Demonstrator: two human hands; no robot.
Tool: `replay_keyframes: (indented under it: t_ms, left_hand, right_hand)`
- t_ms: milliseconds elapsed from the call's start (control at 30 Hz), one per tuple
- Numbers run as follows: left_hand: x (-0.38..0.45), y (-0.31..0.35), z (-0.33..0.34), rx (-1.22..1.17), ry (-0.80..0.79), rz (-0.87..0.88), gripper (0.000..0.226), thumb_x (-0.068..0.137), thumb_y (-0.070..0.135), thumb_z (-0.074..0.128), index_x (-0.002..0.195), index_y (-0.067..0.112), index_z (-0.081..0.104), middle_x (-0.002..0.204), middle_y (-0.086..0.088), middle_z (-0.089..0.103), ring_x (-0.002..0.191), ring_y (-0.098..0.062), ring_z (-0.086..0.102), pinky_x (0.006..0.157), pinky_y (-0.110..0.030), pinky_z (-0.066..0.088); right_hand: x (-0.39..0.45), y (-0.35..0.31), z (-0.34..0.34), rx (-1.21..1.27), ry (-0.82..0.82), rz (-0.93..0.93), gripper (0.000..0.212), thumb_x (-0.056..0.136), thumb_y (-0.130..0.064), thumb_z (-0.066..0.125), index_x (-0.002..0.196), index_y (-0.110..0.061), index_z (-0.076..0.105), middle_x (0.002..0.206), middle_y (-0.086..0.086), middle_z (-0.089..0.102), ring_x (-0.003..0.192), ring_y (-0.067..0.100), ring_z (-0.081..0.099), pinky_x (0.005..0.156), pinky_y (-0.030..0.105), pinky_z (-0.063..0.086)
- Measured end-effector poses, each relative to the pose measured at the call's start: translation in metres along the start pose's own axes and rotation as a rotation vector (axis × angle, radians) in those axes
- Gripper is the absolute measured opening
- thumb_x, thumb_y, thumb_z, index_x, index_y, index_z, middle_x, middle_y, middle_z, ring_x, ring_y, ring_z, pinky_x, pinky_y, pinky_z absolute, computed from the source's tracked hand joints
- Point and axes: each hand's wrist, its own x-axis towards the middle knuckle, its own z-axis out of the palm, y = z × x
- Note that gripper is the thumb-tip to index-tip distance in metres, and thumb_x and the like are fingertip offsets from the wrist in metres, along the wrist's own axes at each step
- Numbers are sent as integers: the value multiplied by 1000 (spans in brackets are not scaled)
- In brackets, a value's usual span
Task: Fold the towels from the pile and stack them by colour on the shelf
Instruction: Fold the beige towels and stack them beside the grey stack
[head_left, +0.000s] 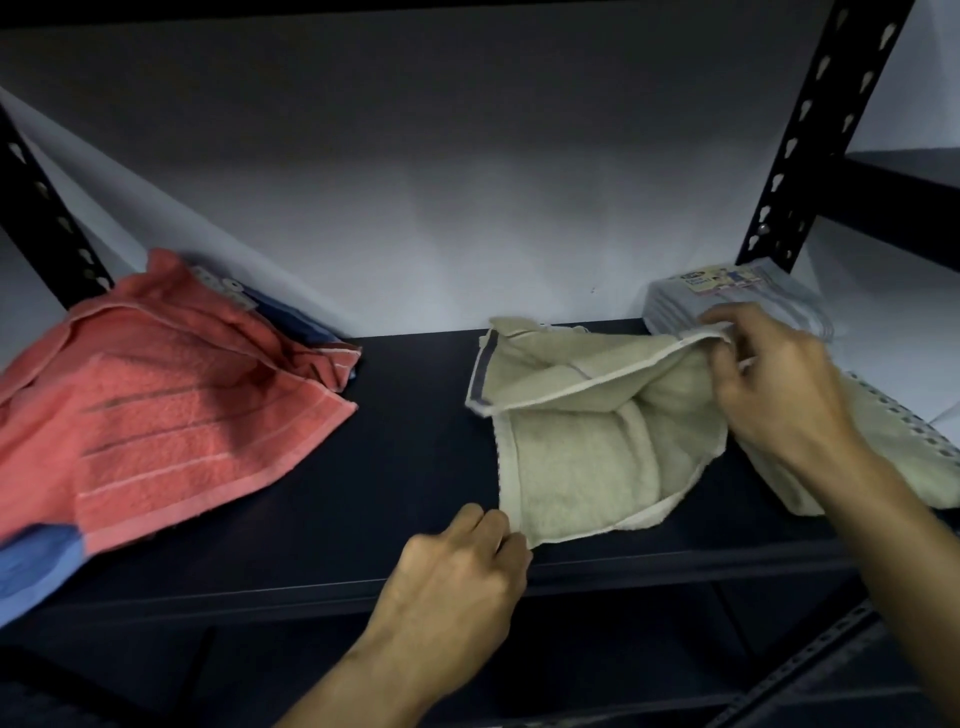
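Dark shelf (405, 467) holds a beige towel (582, 441) at centre-right. Left hand (457, 577) pinches its near corner; right hand (779, 384) grips its far edge. Pink towel (171, 410) lies left.

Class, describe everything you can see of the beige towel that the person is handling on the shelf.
The beige terry-cloth towel is soft and looped, with pale hemmed edges and a grey band along one end. It lies crumpled and partly folded on the dark shelf board, right of centre. The left hand pinches its near corner; the right hand grips its far upper edge, lifting it slightly.
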Motion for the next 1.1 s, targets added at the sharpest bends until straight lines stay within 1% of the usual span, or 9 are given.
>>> replay_keyframes:
  t_ms: [67,300,367,467,600,700,867,967,1100]
  left_hand:
    - [0,-1,-1,-9,17,-7,19,70,14,81,66,21,64,66,8,50,57,-7,43,38,-21,19]
    - [-1,-4,1,-72,45,-30,12,83,20,73,74,22,66,81,9,56,69,-7,49,34,-21,33]
    - [0,-9,1,-105,31,-23,9,87,26,69,79,22,70,96,9,60,81,-6,54,39,-16,35]
    - [5,-20,2,-185,2,-3,21,92,39,57,91,25,71,112,11,60,102,-3,57,52,-10,38]
    - [17,-36,3,-230,-60,77,36,90,50,56,116,26,67,130,12,57,124,-5,50,86,-21,53]
    - [25,-43,5,-265,-181,122,48,95,56,45,133,30,59,148,13,46,142,-2,31,115,-31,34]
    - [17,-44,21,-388,-208,86,51,101,57,34,144,33,49,155,16,35,145,8,14,122,-31,20]
    - [15,-42,26,-387,-176,77,50,102,56,32,143,32,50,154,16,36,145,8,16,121,-31,21]
    - [16,-41,27,-382,-154,91,50,103,55,33,142,31,51,153,15,38,145,8,18,120,-33,25]
  right_hand:
    - [-2,13,-5,-105,-22,51,29,89,-1,57,116,-8,63,87,16,68,74,33,62,62,28,36]
    - [-29,29,0,-381,-333,-179,40,61,7,69,97,-11,72,102,12,61,97,37,58,57,49,55]
    - [-39,14,-7,-452,-364,-267,59,46,7,74,103,-9,72,116,20,58,113,42,52,78,57,54]
    - [-48,-15,-8,-413,-373,-382,76,48,1,70,123,-9,61,141,22,44,136,40,35,111,60,28]
    - [-56,-36,24,-125,-587,-575,39,85,-35,56,123,-28,60,126,-10,54,122,14,45,105,38,37]
    - [-56,-24,48,38,-685,-503,33,89,-49,47,109,-33,68,111,-23,56,109,0,46,101,28,37]
    - [-51,-28,49,178,-478,-375,21,96,-38,43,90,-29,61,87,-21,57,85,-3,52,82,19,39]
    - [-41,-36,36,348,-141,-205,12,95,-20,49,96,-18,61,84,-13,57,77,-2,51,73,7,36]
    - [-24,-46,19,236,217,-243,19,83,16,50,93,10,64,81,10,58,79,1,45,81,0,34]
